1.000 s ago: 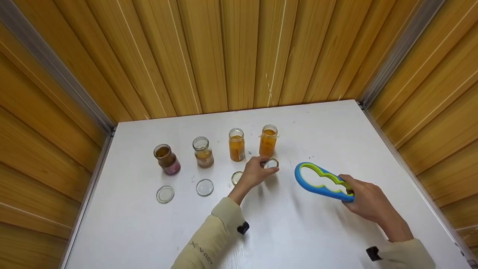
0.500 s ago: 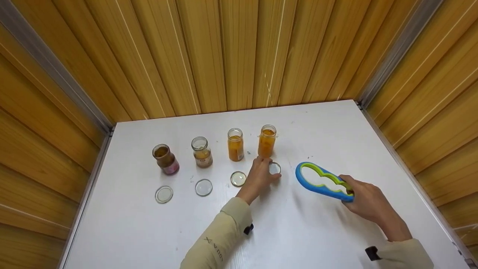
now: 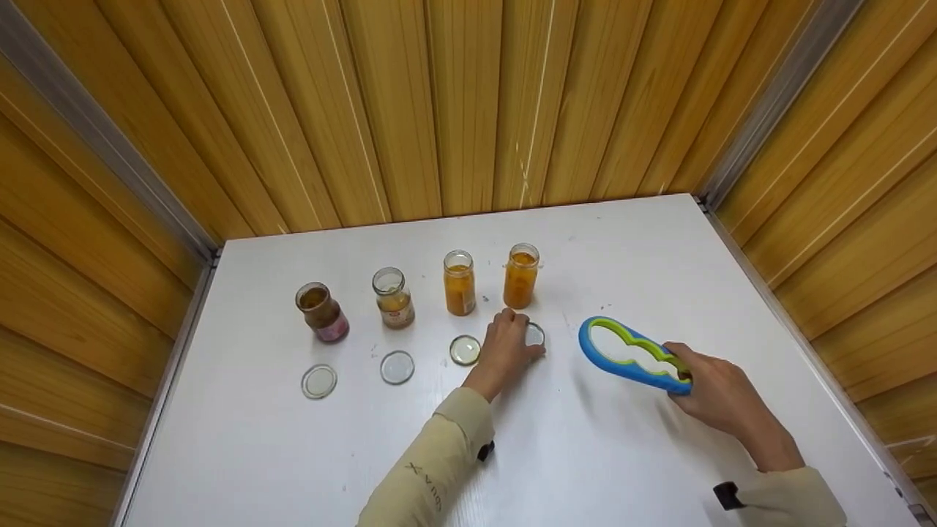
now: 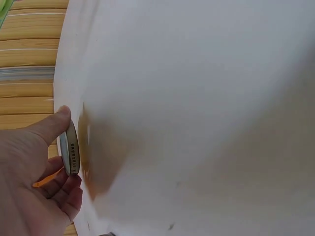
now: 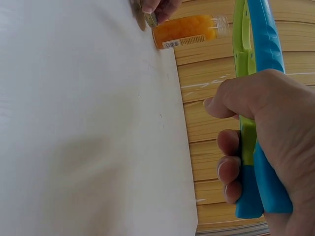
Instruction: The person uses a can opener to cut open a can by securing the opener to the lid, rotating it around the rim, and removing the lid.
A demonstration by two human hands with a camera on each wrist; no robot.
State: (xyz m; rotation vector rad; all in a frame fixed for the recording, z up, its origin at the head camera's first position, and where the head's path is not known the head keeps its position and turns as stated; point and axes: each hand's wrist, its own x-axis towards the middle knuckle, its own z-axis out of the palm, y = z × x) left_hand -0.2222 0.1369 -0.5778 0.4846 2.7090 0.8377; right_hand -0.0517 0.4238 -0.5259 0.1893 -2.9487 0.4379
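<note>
My left hand (image 3: 504, 350) pinches a round jar lid (image 3: 535, 335) by its edge between thumb and fingers. In the left wrist view that lid (image 4: 72, 150) is seen side-on, close over the white table, its shadow beside it. Just behind the hand stands an uncapped glass jar of orange contents (image 3: 520, 277), which in the right wrist view shows as a labelled jar (image 5: 187, 32). My right hand (image 3: 721, 391) grips a blue and green jar opener (image 3: 633, 359) by its handle end, held above the table at the right. The opener (image 5: 266, 44) points away from the right wrist.
Left of that jar stand another orange jar (image 3: 460, 284), a partly filled jar (image 3: 394, 298) and a brown jar with a pink label (image 3: 322, 313), all uncapped. Lids (image 3: 465, 350), (image 3: 397, 367), (image 3: 319, 381) lie in front of them. Wood-look walls (image 3: 468, 110) enclose the white table (image 3: 256, 454).
My left hand has moved a little right and toward me with the lid, away from the right-hand orange jar, and lower toward the table. The right hand keeps the jar opener nearly still.
</note>
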